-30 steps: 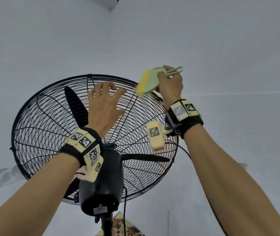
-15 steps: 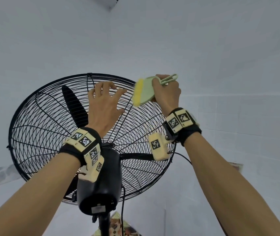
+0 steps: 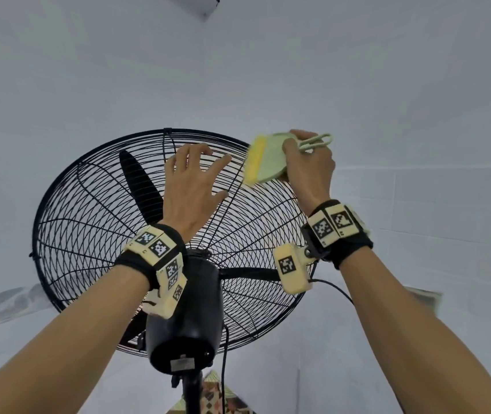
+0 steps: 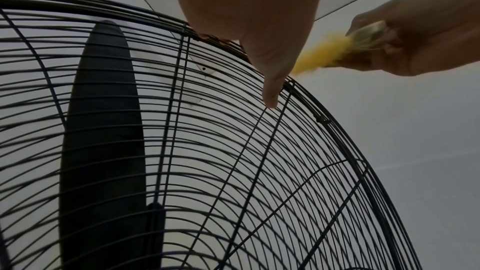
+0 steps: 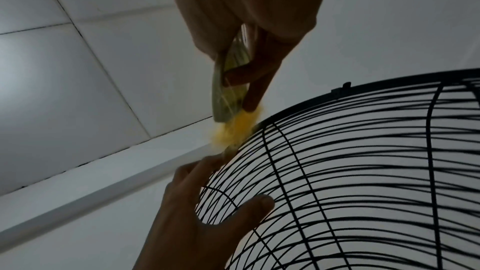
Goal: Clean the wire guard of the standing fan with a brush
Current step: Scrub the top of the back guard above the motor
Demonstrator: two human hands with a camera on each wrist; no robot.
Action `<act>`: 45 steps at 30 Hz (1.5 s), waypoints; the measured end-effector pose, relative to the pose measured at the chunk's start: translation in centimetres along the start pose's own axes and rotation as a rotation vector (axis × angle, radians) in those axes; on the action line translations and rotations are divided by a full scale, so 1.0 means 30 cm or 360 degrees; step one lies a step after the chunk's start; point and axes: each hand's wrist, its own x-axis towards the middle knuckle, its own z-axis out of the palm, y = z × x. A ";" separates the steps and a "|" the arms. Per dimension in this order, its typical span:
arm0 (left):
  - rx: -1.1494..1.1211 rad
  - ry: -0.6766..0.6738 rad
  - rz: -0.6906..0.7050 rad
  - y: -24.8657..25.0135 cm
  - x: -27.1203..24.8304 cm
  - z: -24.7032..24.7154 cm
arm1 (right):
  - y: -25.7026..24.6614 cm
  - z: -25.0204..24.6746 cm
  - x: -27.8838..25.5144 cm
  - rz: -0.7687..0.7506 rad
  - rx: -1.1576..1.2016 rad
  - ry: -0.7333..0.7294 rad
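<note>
The right hand [image 3: 308,165] is clamped on the green brush [image 3: 269,159], its grip curled round the handle. The yellow bristles [image 5: 233,130] point away from that grip toward the left, touching the top rim of the fan's wire guard [image 3: 94,222]. The left hand [image 3: 192,189] lies flat with fingers spread on the wires just beside the bristles, steadying the guard. The unbrushed wires lie below and left of the brush, so the stroke likely runs down there.

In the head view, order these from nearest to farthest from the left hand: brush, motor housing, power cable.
1. brush, just right of the left hand, by the guard's top rim.
2. motor housing, below the wrist.
3. power cable, hanging lower right.
</note>
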 end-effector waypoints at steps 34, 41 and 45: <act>0.0130 -0.0113 0.0098 -0.045 -0.009 0.013 | 0.031 -0.010 -0.193 -0.0054 0.0264 -0.0318; 0.0143 -0.0182 0.0174 -0.074 -0.006 0.000 | 0.187 0.014 -0.363 -0.0092 -0.0015 -0.0462; 0.0152 -0.0191 0.0174 -0.081 -0.010 -0.002 | 0.186 0.018 -0.373 -0.0044 0.0218 -0.0269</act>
